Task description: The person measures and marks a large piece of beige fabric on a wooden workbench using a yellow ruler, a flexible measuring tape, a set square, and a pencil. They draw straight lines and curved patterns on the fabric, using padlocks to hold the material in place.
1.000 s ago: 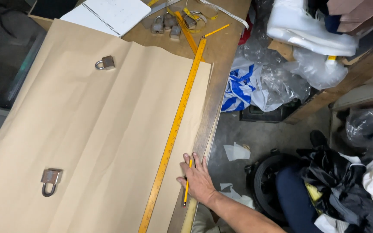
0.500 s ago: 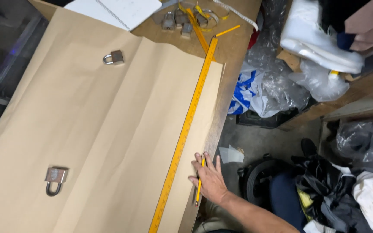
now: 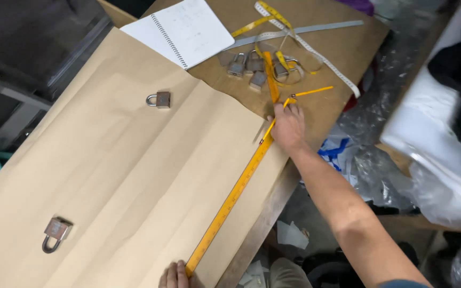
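The right hand [image 3: 288, 127] is stretched out over the far end of the long yellow ruler [image 3: 236, 192], palm down, fingers curled narrow around a yellow pencil [image 3: 269, 129] whose tip slants down toward the ruler's edge, just below the fingertips. The hand presses on the ruler right where the brown paper sheet [image 3: 118, 176] meets the bare wooden table [image 3: 321, 48]. Down at the bottom edge of the view the left hand [image 3: 174, 276] shows only its knuckles and fingertips, laid flat and close together on the ruler's near end, holding it down against the paper; nothing is gripped there. The ruler runs in a straight diagonal between the two hands, close to the paper's right-hand edge.

Just beyond the right fingertips a second yellow pencil [image 3: 311, 92] lies loose on the table, and past it sits a cluster of metal padlocks [image 3: 252, 66] tangled with a yellow and white tape measure [image 3: 289, 37]. A grey metal strip [image 3: 316, 31] lies further off. A spiral notebook [image 3: 185, 31] lies open well to the left of those fingers. Two more padlocks weigh on the paper: one padlock [image 3: 159, 100] well left of the right hand, another padlock [image 3: 54, 233] well left of the left fingers.
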